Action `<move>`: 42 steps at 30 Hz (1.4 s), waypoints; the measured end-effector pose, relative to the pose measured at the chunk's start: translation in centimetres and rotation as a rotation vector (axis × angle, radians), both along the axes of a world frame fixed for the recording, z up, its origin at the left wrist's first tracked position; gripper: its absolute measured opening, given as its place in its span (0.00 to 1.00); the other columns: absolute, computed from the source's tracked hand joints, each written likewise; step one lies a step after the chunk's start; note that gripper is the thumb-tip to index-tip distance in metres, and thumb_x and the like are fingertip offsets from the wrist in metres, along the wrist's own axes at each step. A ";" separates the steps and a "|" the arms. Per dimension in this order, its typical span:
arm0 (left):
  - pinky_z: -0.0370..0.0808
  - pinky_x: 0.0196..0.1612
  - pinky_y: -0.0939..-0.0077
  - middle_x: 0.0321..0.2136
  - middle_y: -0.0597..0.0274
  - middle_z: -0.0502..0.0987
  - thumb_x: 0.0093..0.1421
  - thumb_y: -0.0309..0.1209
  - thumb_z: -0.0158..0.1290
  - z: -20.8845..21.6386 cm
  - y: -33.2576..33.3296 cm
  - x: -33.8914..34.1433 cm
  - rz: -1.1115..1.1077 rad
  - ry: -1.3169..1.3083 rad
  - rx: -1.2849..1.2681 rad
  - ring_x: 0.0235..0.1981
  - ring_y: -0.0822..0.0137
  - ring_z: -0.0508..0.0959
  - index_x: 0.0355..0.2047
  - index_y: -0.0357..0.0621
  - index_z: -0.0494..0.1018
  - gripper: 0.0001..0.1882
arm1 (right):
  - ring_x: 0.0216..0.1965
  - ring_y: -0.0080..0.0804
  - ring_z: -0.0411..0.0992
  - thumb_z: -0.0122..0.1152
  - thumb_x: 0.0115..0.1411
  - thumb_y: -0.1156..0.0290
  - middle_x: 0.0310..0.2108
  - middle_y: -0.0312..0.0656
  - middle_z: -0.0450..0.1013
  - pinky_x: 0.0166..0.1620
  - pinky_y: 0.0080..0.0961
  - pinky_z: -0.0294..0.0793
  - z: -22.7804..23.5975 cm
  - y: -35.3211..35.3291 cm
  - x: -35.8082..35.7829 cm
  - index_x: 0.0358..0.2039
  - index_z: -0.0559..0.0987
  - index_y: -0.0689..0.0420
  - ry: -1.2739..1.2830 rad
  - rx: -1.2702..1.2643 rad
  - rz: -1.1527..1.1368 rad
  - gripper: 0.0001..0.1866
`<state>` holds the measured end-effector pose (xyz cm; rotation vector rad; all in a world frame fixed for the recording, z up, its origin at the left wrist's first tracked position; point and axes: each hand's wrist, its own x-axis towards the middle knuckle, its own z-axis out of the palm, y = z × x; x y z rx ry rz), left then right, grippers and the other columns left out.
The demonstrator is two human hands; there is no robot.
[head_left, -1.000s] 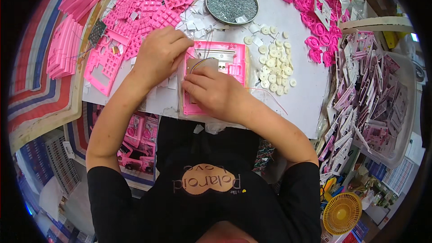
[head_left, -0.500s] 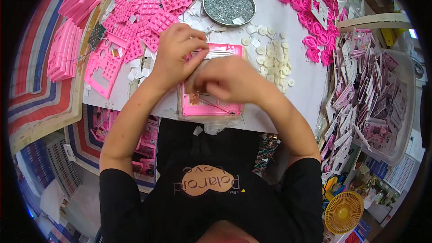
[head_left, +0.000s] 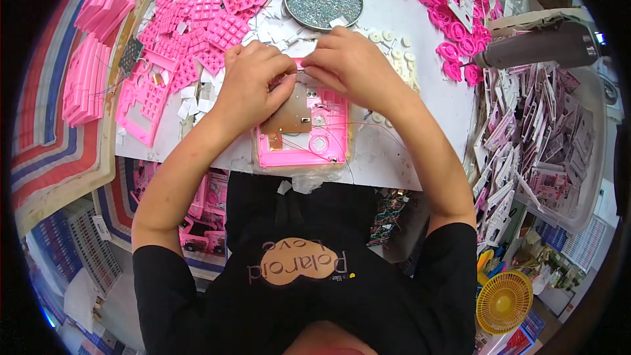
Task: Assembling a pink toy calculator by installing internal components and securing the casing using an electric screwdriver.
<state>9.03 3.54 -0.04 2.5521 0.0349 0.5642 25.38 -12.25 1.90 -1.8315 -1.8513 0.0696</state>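
Observation:
A pink plastic housing (head_left: 282,157) lies open-side up on the table in front of me, with thin red and dark wires running out of it. A brown circuit board (head_left: 286,119) sits over its left half. My left hand (head_left: 257,80) is at the board's upper left, fingers curled and thumb pressed toward them. Across from it, my right hand (head_left: 358,69) pinches at the housing's far edge. The fingertips of both hands nearly meet there. Whatever they grip is too small or hidden to make out.
Beyond my hands stands a round tin of screws (head_left: 324,1). Pink keypads (head_left: 210,20) are heaped left, white discs (head_left: 397,59) and pink rings (head_left: 453,33) right. A grey cylindrical tool (head_left: 539,47) hangs over a bin of printed panels (head_left: 572,151). Pink shells (head_left: 89,85) stand stacked far left.
My right hand has moved from over the middle of the housing to its far edge, uncovering the circuit board. The grey tool has swung nearer at the right. My left hand stays roughly in place.

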 end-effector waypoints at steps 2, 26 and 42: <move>0.61 0.50 0.60 0.31 0.66 0.76 0.55 0.31 0.60 0.5 0.1 0.5 -0.041 -0.003 0.052 0.40 0.62 0.74 0.29 0.47 0.77 0.04 | 0.36 0.41 0.72 0.65 0.50 0.70 0.28 0.38 0.76 0.39 0.38 0.74 -0.6 -0.9 -1.2 0.26 0.82 0.55 -0.122 0.002 -0.131 0.04; 0.77 0.41 0.56 0.34 0.56 0.79 0.52 0.31 0.60 2.9 -1.9 6.1 -0.305 0.626 0.401 0.38 0.51 0.81 0.28 0.44 0.81 0.06 | 0.36 0.44 0.70 0.65 0.53 0.74 0.29 0.41 0.73 0.39 0.40 0.72 0.2 -4.0 -8.2 0.31 0.79 0.58 -0.078 -0.090 -0.414 0.05; 0.77 0.40 0.52 0.27 0.46 0.80 0.54 0.30 0.62 3.5 0.6 6.4 -0.338 0.664 0.111 0.35 0.44 0.81 0.28 0.38 0.79 0.07 | 0.44 0.45 0.68 0.71 0.52 0.75 0.41 0.43 0.74 0.47 0.37 0.71 -2.5 -2.6 -5.4 0.33 0.81 0.61 0.129 0.073 -0.424 0.09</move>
